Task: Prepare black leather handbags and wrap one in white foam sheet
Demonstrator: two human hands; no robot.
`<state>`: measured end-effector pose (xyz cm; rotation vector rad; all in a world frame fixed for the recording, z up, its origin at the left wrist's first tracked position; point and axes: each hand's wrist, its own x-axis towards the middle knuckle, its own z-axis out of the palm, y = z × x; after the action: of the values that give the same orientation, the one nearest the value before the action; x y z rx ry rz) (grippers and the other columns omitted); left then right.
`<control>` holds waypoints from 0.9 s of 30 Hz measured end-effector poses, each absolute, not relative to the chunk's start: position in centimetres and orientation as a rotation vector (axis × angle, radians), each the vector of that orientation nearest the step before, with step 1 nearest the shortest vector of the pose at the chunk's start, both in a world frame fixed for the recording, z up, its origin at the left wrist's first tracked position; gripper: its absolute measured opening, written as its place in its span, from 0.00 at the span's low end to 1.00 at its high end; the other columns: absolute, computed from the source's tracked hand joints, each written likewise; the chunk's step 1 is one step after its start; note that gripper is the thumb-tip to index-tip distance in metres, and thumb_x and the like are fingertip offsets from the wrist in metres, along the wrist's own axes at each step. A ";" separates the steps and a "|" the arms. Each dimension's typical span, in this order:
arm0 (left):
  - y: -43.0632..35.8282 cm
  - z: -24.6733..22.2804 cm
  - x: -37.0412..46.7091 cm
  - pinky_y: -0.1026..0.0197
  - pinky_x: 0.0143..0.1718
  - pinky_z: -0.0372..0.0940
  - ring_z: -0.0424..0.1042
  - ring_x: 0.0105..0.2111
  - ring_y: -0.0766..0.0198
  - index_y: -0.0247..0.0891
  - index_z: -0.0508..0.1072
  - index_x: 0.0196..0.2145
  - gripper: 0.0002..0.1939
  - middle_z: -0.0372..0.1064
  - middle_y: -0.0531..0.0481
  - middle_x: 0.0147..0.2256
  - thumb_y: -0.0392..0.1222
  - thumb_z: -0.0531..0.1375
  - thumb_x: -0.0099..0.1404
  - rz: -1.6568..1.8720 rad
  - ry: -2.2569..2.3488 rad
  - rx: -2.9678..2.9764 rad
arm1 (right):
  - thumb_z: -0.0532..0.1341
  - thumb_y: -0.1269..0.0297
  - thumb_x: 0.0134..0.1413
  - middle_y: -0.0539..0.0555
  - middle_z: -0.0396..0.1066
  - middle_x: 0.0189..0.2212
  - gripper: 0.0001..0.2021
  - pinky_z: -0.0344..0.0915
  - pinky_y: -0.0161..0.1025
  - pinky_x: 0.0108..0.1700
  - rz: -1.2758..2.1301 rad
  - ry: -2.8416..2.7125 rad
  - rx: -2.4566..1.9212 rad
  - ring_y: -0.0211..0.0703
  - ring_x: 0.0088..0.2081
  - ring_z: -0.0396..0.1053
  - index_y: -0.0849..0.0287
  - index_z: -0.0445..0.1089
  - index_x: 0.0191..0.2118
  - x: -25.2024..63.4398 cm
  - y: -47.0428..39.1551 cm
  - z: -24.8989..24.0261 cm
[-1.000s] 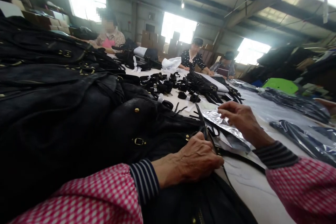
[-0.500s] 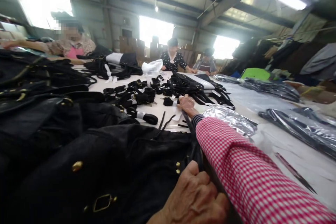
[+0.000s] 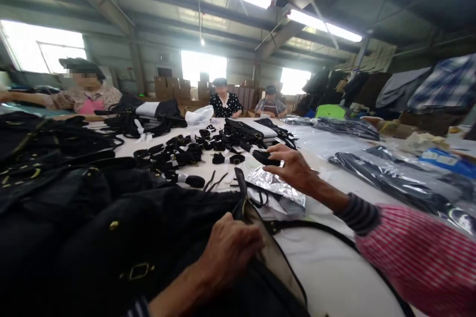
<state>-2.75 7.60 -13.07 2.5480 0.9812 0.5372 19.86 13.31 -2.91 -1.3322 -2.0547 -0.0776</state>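
Note:
A black bag (image 3: 174,237) with brass-coloured studs and a buckle lies in front of me. My left hand (image 3: 234,242) is closed on the edge of its mouth, where a beige lining (image 3: 273,247) shows. Above the table, my right hand (image 3: 292,168) pinches a rolled black strap (image 3: 266,157) between thumb and fingers. Behind and to the left of that hand, more rolled black straps (image 3: 182,151) lie in a loose heap, some with white wraps. Crinkled clear plastic (image 3: 275,181) rests below the right hand.
More black bags (image 3: 44,143) are piled on the left. Plastic-wrapped dark items (image 3: 394,173) lie to the right, near a blue packet (image 3: 446,161). Across the white table (image 3: 334,267) stands a stack of black bags (image 3: 256,131). Several people (image 3: 225,101) work around the far side.
My right hand has come back from the strap heap, lifting a rolled strap. The bag's mouth has opened to show its lining, with my left hand still on the edge. The view has shifted right.

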 end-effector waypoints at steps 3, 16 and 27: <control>7.2 -11.7 -3.2 0.59 0.40 0.53 0.66 0.30 0.65 0.41 0.76 0.32 0.17 0.73 0.56 0.28 0.51 0.55 0.73 0.574 0.949 2.426 | 0.66 0.61 0.57 0.59 0.71 0.55 0.07 0.70 0.44 0.44 -0.020 -2.053 -1.314 0.51 0.49 0.72 0.57 0.79 0.37 23.4 3.5 -4.8; 6.9 -12.5 -3.3 0.65 0.34 0.56 0.68 0.29 0.66 0.38 0.78 0.32 0.18 0.74 0.55 0.28 0.52 0.57 0.70 0.709 0.952 2.241 | 0.62 0.49 0.62 0.57 0.75 0.50 0.14 0.70 0.39 0.34 0.408 -2.073 -1.629 0.48 0.41 0.75 0.53 0.79 0.39 29.6 -8.2 -9.2; 7.3 -12.5 -3.4 0.63 0.37 0.54 0.69 0.30 0.67 0.40 0.77 0.33 0.16 0.73 0.58 0.27 0.51 0.57 0.72 0.653 0.978 2.321 | 0.67 0.57 0.55 0.54 0.75 0.38 0.19 0.60 0.39 0.36 0.211 -2.114 -1.849 0.47 0.36 0.72 0.57 0.69 0.50 21.7 0.9 -11.0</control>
<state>-3.44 7.25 -12.55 2.3209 0.9777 0.6534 21.74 0.92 -10.99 -1.8488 -2.1137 0.2108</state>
